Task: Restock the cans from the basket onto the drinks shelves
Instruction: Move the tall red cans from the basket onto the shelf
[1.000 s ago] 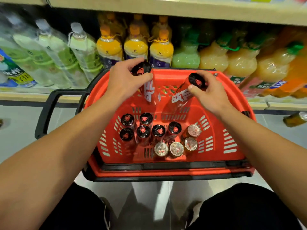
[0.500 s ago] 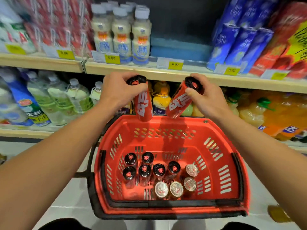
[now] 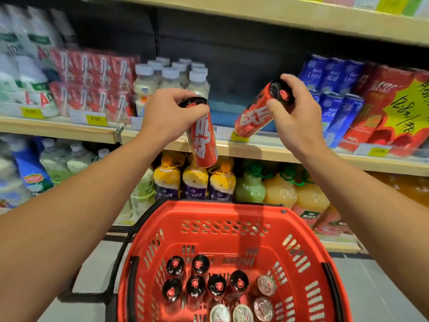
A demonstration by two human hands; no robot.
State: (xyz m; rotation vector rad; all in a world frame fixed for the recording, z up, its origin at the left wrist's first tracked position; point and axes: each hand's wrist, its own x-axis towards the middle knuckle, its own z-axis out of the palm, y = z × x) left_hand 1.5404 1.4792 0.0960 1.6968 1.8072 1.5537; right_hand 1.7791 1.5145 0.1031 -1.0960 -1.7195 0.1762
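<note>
My left hand (image 3: 167,112) grips a tall red can (image 3: 204,140) by its black top; the can hangs nearly upright in front of the shelf edge. My right hand (image 3: 294,112) grips a second red can (image 3: 255,117) by its top, tilted with its base pointing left and down. Both are raised in front of the middle shelf (image 3: 267,152), near a dark gap between white bottles and blue cans. Below, the red basket (image 3: 232,212) holds several black-topped cans (image 3: 195,285) and several silver-topped cans (image 3: 265,285) standing upright.
White-capped bottles (image 3: 171,82) and red cartons (image 3: 92,82) stand left of the gap; blue cans (image 3: 334,98) and red packs with a yellow price sign (image 3: 408,110) stand right. Juice bottles (image 3: 195,182) fill the shelf below. Yellow price tags line the shelf edges. A higher shelf runs overhead.
Both hands have risen with their cans from the basket to the middle shelf's height. My view has tilted upward, so the basket now sits lower in the frame.
</note>
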